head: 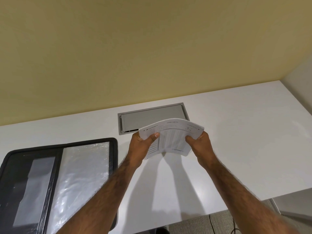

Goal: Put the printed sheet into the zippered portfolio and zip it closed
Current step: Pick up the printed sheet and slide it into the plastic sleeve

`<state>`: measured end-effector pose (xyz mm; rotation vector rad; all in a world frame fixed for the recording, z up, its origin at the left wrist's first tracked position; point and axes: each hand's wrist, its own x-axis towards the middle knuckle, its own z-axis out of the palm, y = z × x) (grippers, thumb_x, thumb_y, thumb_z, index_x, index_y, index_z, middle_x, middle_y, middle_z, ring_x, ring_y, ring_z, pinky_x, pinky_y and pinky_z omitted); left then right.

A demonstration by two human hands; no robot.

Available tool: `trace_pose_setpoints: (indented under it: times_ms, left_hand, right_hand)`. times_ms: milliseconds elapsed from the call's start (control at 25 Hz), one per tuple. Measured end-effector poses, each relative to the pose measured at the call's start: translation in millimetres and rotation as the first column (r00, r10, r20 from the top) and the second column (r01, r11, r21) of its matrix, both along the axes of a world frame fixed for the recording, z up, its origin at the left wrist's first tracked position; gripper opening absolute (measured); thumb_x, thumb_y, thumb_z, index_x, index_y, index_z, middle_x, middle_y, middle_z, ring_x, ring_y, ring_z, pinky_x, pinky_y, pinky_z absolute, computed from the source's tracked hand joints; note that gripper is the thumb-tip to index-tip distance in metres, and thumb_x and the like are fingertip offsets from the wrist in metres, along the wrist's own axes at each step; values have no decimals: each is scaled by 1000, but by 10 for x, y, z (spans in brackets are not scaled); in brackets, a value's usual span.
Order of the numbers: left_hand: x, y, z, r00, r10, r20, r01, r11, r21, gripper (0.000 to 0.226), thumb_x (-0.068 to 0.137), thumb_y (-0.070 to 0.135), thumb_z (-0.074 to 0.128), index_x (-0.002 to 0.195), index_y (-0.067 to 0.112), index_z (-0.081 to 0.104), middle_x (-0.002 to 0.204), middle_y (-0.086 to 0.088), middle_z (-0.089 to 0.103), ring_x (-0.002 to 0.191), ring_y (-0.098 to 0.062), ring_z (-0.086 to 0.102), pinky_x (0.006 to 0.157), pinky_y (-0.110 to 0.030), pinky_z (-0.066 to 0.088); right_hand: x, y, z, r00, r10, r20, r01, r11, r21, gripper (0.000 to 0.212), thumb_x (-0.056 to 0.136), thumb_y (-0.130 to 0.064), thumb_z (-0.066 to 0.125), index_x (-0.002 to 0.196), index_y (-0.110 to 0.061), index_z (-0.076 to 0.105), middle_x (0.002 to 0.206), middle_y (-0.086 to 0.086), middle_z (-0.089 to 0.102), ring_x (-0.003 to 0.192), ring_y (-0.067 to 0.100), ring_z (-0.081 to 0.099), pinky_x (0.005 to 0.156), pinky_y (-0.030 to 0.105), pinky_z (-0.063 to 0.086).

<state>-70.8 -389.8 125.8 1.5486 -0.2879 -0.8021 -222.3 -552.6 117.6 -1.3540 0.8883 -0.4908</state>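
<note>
I hold the printed sheet [170, 134] above the white table, bowed upward in the middle, with its print facing me. My left hand [141, 147] grips its left edge, thumb on top. My right hand [200, 144] grips its right edge. The black zippered portfolio [10, 166] lies open flat on the table to the left, showing clear plastic sleeves inside. Its right edge is about a hand's width left of my left hand. My left forearm crosses over the portfolio's lower right corner.
A grey cable hatch [152, 117] is set into the white table [236, 141] just behind the sheet. A yellow wall rises behind the table. The table's front edge and right corner lie at the lower right, with grey carpet and a black cable [211, 223] below.
</note>
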Motion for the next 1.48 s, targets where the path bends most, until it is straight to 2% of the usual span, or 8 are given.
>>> trace_pose_setpoints:
  times_ms: [280,440,600,800,1080,1200,1360,1480]
  left_hand:
    - [-22,19,-114,1000,18,-22,-18,1000,0,21,87,16,78,102,29,75,103,7,79,103,-21,73,93,-40,59]
    - [-14,28,-134,1000,18,-4,-18,999,-41,23,86,17,79,106,29,75,104,7,79,98,-13,74,86,-28,60]
    - [-83,64,-234,998,56,12,-56,998,-24,22,88,13,77,103,29,75,101,10,79,96,-7,74,84,-22,59]
    - [17,131,-127,991,135,19,-135,990,30,17,89,22,76,99,35,72,93,15,79,88,-9,75,67,-17,58]
    - [735,879,206,960,276,44,-275,961,-30,16,91,22,74,106,29,73,96,6,80,84,-14,77,64,-22,59]
    - [1237,1330,176,946,313,88,-312,950,-19,18,91,27,74,109,27,72,101,4,79,91,-17,77,66,-24,60]
    - [1864,2051,-264,909,300,288,-379,883,277,41,89,40,72,125,21,62,114,1,71,104,-20,70,86,-34,57]
    - [2065,2496,-784,876,-142,460,-228,719,656,43,94,34,62,136,26,57,136,1,61,121,-21,61,96,-33,47]
  right_hand:
    - [-15,28,-48,1000,-18,17,17,1000,16,43,85,7,60,107,-29,69,102,-3,74,99,17,68,80,28,53]
    - [-27,2,-31,1000,1,15,-1,1000,-2,42,86,7,60,106,-28,71,97,-8,76,93,7,70,72,20,55]
    - [-41,36,-80,998,28,-48,-28,1000,1,40,87,6,61,115,-22,67,107,3,74,100,18,68,79,28,53]
    - [14,30,-58,990,106,-97,-114,990,-79,35,90,-1,62,108,-31,68,102,-9,76,94,11,71,70,23,53]
    - [723,456,50,927,350,-137,-363,929,-78,12,95,-11,63,96,-20,71,96,-1,78,88,19,75,70,36,62]
    - [1239,760,129,908,378,-182,-404,904,-137,11,94,-10,64,90,-17,71,89,4,77,73,13,72,59,27,58]
    - [1809,1046,224,906,359,-223,-405,888,-215,21,90,-7,65,79,-24,71,75,6,72,55,6,60,48,20,48]
    - [2115,1132,257,917,310,-252,-370,897,-240,18,88,-7,65,79,-21,72,77,9,73,64,16,65,57,33,59]
